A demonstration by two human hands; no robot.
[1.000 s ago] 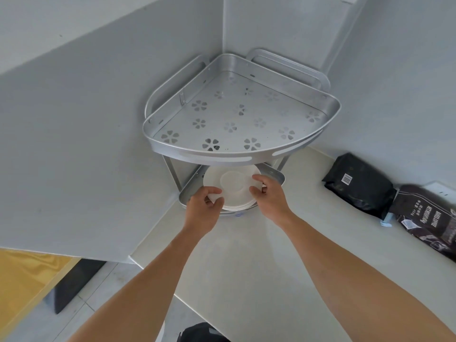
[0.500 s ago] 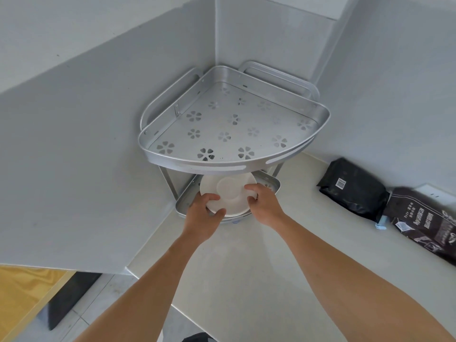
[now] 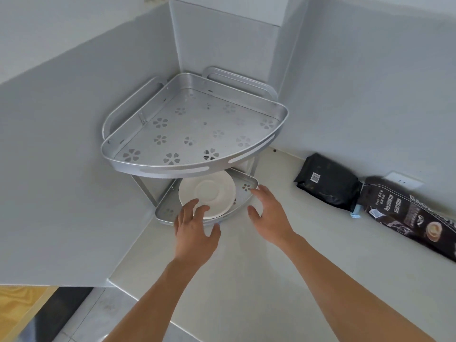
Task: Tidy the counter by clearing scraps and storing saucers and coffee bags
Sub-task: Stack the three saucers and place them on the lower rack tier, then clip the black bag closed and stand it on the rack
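White saucers [image 3: 209, 193] lie stacked on the lower shelf of a two-tier metal corner rack [image 3: 195, 166]. My left hand [image 3: 195, 230] hovers open just in front of the stack, fingertips over its near rim. My right hand [image 3: 269, 213] is open beside the shelf's right edge, holding nothing. Two dark coffee bags lie on the counter at the right: a black one [image 3: 328, 181] near the wall and a printed brown one [image 3: 414, 215] beyond it.
The rack's upper shelf [image 3: 197, 127], punched with flower holes, holds nothing. The pale counter [image 3: 246, 280] ends at a front edge near my forearms, with floor tiles and a yellow wooden surface [image 3: 19, 307] below left. A wall socket [image 3: 404, 181] sits behind the bags.
Both hands have let go of the saucers and drawn back from the lower shelf with fingers spread. The saucers stay on the shelf. The view has shifted up and back.
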